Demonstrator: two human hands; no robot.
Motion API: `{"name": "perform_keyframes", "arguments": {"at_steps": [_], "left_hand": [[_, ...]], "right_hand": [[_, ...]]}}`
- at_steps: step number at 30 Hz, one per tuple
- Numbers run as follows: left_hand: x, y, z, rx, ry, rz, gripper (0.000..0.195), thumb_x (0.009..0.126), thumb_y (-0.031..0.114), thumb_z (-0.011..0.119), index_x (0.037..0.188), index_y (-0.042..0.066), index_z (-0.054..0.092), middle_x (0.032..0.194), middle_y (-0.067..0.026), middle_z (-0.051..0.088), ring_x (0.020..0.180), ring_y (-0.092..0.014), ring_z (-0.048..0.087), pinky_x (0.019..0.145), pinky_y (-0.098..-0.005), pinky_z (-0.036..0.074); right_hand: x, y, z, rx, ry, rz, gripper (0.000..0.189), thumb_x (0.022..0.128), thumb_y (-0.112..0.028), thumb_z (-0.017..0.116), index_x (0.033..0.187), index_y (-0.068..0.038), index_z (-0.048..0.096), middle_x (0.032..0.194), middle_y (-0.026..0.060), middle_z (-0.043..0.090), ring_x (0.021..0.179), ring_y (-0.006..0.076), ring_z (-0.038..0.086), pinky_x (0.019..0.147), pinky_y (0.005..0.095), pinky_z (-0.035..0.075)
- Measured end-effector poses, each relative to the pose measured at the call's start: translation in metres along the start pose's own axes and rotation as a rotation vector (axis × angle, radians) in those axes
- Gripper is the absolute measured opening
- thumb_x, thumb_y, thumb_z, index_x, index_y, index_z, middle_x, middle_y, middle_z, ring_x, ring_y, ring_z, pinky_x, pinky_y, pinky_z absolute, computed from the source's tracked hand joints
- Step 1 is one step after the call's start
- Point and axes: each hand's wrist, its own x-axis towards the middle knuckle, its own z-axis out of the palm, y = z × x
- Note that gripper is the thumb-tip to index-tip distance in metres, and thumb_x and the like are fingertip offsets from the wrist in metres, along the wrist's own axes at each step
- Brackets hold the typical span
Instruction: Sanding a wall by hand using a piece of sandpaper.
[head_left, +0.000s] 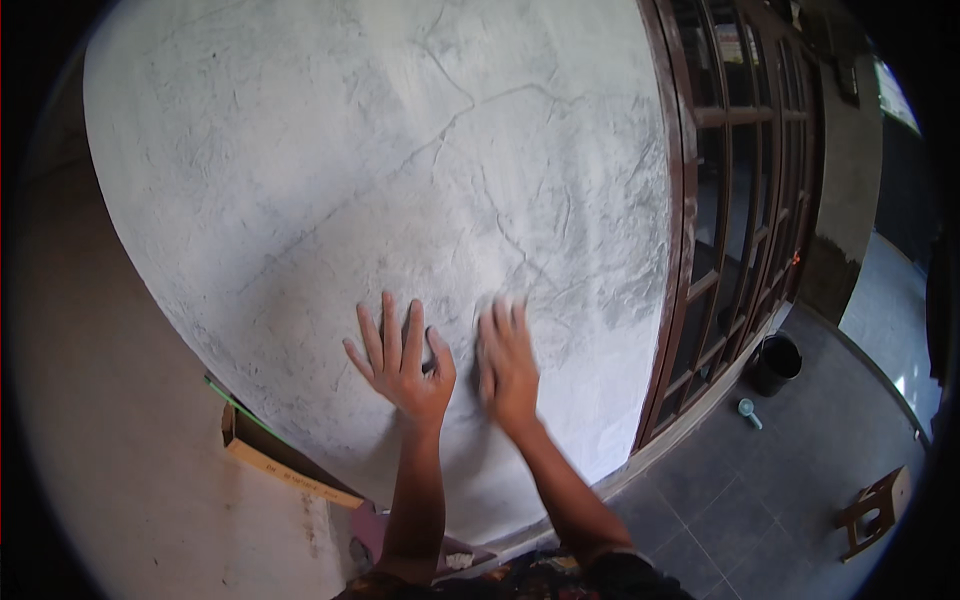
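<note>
A plastered wall (300, 187) with whitish and grey patches and several branching cracks stands before me. My left hand (409, 367) has its fingers spread against the lower middle of the wall, and nothing shows in it. To its right, my right hand (510, 360) lies flat at the wall, fingers straight and fairly close together. Motion blur softens its fingertips. Its palm side faces the wall and is hidden, and no held thing is visible there. The cracks run just above both hands.
A brown wooden door frame with glass panes (724, 225) borders the wall on the right. A black bucket (778, 365), a light-blue dipper (748, 413) and a small wooden stool (876, 510) stand on grey floor tiles (697, 517). An open cardboard box (292, 472) is at lower left.
</note>
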Motion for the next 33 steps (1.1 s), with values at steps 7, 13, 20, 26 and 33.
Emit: {"name": "perform_keyframes", "arguments": {"at_steps": [7,13,20,26,33], "left_hand": [[0.001,-0.016,-0.006,0.026,0.016,-0.006,0.034,0.089,0.018,0.061,0.121,0.013,0.072,0.144,-0.0099,0.057,0.14,-0.04,0.043,0.119,-0.0581,0.012],[0.002,-0.001,-0.004,0.017,0.004,-0.009,0.034,0.089,0.018,0.06,0.12,0.013,0.073,0.144,-0.0099,0.058,0.141,-0.04,0.043,0.119,-0.0577,0.012],[-0.002,-0.008,-0.003,0.033,0.003,-0.024,0.034,0.089,0.018,0.06,0.12,0.013,0.073,0.143,-0.0102,0.058,0.14,-0.04,0.043,0.12,-0.0575,0.012],[-0.001,-0.01,-0.006,0.038,-0.004,-0.021,0.034,0.088,0.017,0.061,0.119,0.013,0.073,0.143,-0.0103,0.058,0.14,-0.04,0.044,0.12,-0.0575,0.012],[-0.001,-0.007,-0.005,0.053,-0.003,-0.017,0.036,0.087,0.018,0.061,0.121,0.014,0.072,0.143,-0.0102,0.058,0.14,-0.04,0.044,0.12,-0.0569,0.012]], "right_hand": [[0.035,-0.007,0.005,0.003,0.002,-0.064,0.047,0.093,-0.003,0.055,0.14,-0.003,0.054,0.151,0.0179,0.045,0.143,0.044,0.035,0.116,0.0494,0.031],[0.041,-0.007,-0.01,-0.033,-0.029,-0.091,0.047,0.091,-0.004,0.059,0.138,-0.002,0.056,0.15,0.0167,0.047,0.142,0.0439,0.037,0.114,0.0481,0.035],[0.009,0.002,0.0,-0.09,-0.08,-0.109,0.043,0.091,-0.006,0.059,0.135,-0.004,0.059,0.148,0.0152,0.05,0.139,0.0433,0.042,0.111,0.0497,0.037],[0.065,-0.018,0.002,-0.034,-0.046,-0.187,0.049,0.088,-0.005,0.061,0.136,-0.005,0.057,0.15,0.0125,0.048,0.142,0.0394,0.038,0.11,0.0504,0.037],[0.014,0.009,-0.007,-0.099,-0.156,-0.187,0.046,0.089,-0.005,0.06,0.135,-0.006,0.059,0.149,0.0133,0.049,0.141,0.0412,0.04,0.11,0.0506,0.037]]}}
